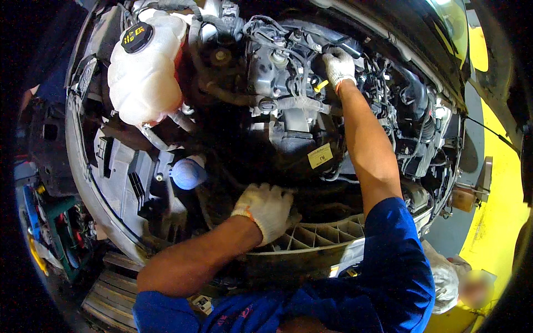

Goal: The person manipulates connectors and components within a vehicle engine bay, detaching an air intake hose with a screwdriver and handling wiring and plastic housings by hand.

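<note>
I lean over an open car engine bay. My right hand (340, 67), in a pale knit glove, is high on the engine (277, 72), fingers closed at a dark part I cannot make out; a yellow dipstick handle (320, 86) is just below and left of it. My left hand (261, 213), also gloved, is low at the bay's front, fingers curled into shadow above the ribbed plastic front panel (316, 237); what it grips is hidden. A blue round cap (186, 175) lies to its upper left, and a white translucent coolant reservoir (144, 77) stands at upper left.
A toolbox with tools (61, 233) and slatted boards (111, 288) are at lower left. Part of another person (30, 97) shows at the left edge. A yellow surface (497, 177) and a dark strut (494, 133) are at right, with a pale cloth bundle (444, 277) below.
</note>
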Motion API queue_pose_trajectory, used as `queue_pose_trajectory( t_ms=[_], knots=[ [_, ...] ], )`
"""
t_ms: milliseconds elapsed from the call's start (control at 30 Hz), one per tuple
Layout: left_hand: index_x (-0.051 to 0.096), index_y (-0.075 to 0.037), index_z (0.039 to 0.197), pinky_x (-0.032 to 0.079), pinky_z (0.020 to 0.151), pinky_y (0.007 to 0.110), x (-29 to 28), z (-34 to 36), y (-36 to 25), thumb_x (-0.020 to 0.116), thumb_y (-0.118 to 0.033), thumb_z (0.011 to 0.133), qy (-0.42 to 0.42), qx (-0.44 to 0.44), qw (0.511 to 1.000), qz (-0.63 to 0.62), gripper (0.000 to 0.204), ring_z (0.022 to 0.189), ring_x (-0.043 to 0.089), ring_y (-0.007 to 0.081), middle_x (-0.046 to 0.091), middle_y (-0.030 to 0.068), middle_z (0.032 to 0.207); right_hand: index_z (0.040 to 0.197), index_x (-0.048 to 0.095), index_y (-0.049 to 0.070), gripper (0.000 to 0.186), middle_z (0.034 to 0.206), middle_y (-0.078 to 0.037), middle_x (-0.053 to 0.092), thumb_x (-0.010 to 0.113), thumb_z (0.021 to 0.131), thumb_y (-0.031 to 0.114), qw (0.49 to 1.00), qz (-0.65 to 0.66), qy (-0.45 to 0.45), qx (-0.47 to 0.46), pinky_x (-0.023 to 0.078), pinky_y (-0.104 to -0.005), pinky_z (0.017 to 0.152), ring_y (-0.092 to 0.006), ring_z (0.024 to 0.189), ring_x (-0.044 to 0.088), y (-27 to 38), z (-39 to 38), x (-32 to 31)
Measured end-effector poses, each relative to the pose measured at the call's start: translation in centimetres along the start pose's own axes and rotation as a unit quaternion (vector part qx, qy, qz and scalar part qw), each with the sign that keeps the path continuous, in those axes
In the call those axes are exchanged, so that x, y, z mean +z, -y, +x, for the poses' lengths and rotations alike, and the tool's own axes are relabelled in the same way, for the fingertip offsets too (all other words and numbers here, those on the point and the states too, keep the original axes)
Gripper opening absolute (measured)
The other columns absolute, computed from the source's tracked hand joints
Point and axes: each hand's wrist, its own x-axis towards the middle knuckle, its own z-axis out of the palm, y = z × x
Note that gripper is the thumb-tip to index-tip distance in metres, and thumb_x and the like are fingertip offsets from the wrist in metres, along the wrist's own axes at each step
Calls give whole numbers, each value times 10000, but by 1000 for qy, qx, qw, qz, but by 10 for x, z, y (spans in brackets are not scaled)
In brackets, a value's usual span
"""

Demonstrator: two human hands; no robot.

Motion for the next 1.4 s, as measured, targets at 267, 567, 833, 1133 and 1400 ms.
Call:
queue_pose_trajectory(
  t_ms=[267,567,833,1133,1400],
  knots=[
    [606,-191,1372,579,790,486,3,0,1,563,-566,943,-13,-2,1000,-9,572,967,690,330,698,150,1060,1100,716,57,413,1123,-250,703,617,862,380,1000,-6,-18,14,496,-445,971,-424,1098,649,-7,2,5],
    [588,-173,1381,570,817,506,1,1,3,549,-558,952,3,-3,1000,-18,578,971,686,349,695,163,1068,1033,735,67,408,1061,-243,715,604,889,425,999,-10,-33,20,504,-454,943,-427,1061,662,2,-1,4],
    [617,-153,1335,565,817,506,2,-2,3,557,-555,947,-24,3,999,-23,562,962,686,353,700,165,1051,1026,731,70,379,1059,-238,718,615,891,404,1000,4,-24,18,505,-451,947,-420,1059,665,0,-1,4],
    [628,-156,1328,569,816,499,4,-1,4,567,-549,944,-34,4,999,-29,553,949,691,353,702,161,1048,1057,715,40,393,1111,-252,704,610,870,370,999,-37,-30,12,495,-452,969,-430,1092,648,4,-2,1],
    [625,-168,1338,580,792,496,4,0,4,550,-534,959,-29,5,999,-25,532,928,698,355,703,168,1039,1068,724,58,402,1102,-247,707,604,879,391,999,-35,-32,19,499,-457,962,-429,1091,650,1,0,5]
  ],
)
